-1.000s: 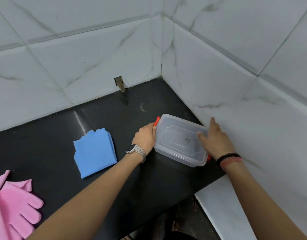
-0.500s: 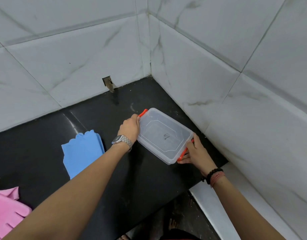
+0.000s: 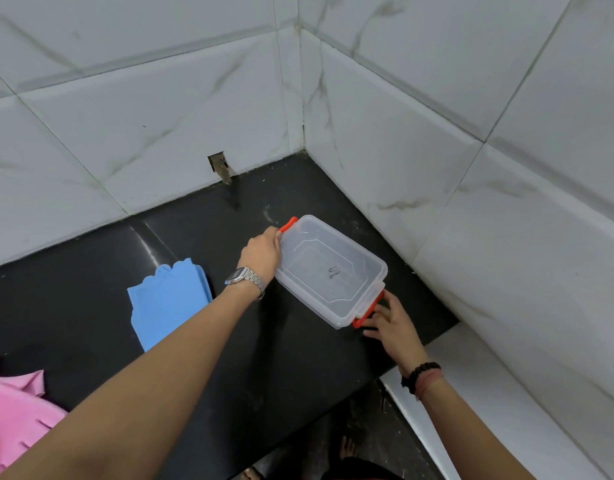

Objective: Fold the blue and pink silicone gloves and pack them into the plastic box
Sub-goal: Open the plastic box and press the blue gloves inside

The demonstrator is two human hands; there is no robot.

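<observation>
The clear plastic box with orange clips lies on the black counter, near the tiled corner, and its lid looks to be on. My left hand grips its far left end, beside the orange clip. My right hand has its fingers on the orange clip at the near right end. The folded blue glove lies flat to the left of my left forearm. A pink glove lies at the bottom left edge, partly cut off.
White marble-look tiled walls close the counter at the back and right. A small hole sits in the back wall above the counter. A lower white ledge runs along the right, below the counter's front edge. Dark floor and toes show at the bottom.
My right hand has slid off the top of the lid down to the near orange clip. My left hand stays at the far end. The box has turned slightly.
</observation>
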